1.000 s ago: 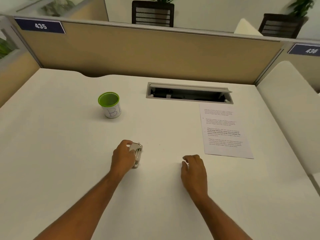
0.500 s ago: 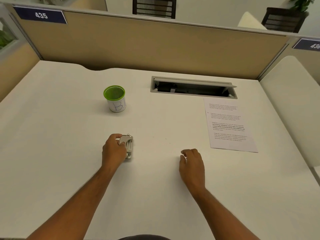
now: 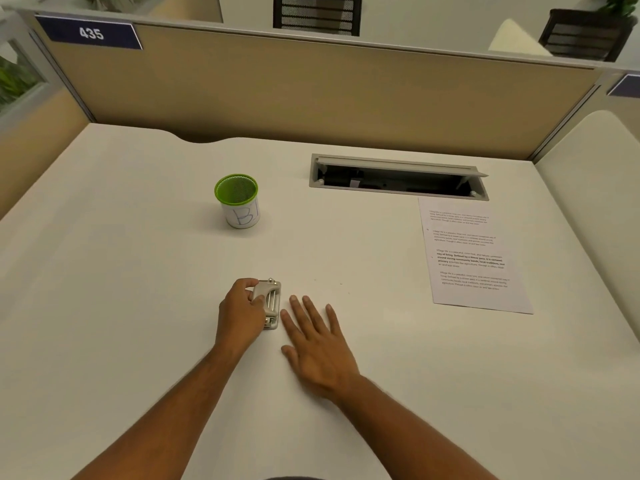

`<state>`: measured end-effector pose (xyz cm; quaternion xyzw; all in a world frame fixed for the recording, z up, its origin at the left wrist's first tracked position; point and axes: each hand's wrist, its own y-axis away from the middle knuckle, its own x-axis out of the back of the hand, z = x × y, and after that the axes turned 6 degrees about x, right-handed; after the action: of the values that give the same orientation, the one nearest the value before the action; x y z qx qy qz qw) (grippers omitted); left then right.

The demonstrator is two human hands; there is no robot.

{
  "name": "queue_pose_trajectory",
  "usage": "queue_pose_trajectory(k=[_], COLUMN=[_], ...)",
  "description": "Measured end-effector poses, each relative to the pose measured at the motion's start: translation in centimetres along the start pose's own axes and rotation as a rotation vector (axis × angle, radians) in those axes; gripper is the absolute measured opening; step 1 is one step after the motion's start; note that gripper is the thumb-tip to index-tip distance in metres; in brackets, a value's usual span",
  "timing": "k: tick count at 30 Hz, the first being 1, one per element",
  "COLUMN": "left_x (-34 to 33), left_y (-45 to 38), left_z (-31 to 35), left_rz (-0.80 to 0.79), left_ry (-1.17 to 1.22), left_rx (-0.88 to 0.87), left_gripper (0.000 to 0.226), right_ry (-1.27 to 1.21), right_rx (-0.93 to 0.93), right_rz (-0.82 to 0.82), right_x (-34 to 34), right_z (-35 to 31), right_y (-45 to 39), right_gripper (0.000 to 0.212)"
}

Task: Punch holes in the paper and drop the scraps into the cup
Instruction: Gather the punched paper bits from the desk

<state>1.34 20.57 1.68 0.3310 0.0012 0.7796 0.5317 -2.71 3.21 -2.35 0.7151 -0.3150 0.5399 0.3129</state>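
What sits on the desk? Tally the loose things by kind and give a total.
Cup: 1
Hole punch: 1
Sheet of paper: 1
Total: 3

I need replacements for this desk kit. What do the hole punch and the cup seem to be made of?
Hole punch: looks like metal, with shiny silver rods and a matte beige painted lever. Cup: green mesh shows inside, likely wire, though plastic is possible; a white paper-like wrap with handwritten letters covers its side.
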Motion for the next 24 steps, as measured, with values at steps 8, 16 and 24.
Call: queue_pose_trajectory(k=[8,16,24], left_x=[-1.3,-2.5,-3.0], left_y=[-0.5,-0.3,0.2], left_z=[0.4,1.3,1.5], left_rz=[-0.011,-0.026,-0.037], left_ry=[-0.013,-0.050,-0.044], left_rx=[-0.009,-0.025,-0.048], left_gripper=[0.031,0.030,0.030], right_ry=[0.008,-0.004,-0.035], right_rx=[-0.183,-0.382,-0.517], right_rz=[0.016,0.023,0.102], right_x=[0.5,1.1,0.8], right_z=[2.2,4.9,7.1], right_y=[-4.0,-4.9,-1.6], right_gripper=[0.066,0.066,0.067])
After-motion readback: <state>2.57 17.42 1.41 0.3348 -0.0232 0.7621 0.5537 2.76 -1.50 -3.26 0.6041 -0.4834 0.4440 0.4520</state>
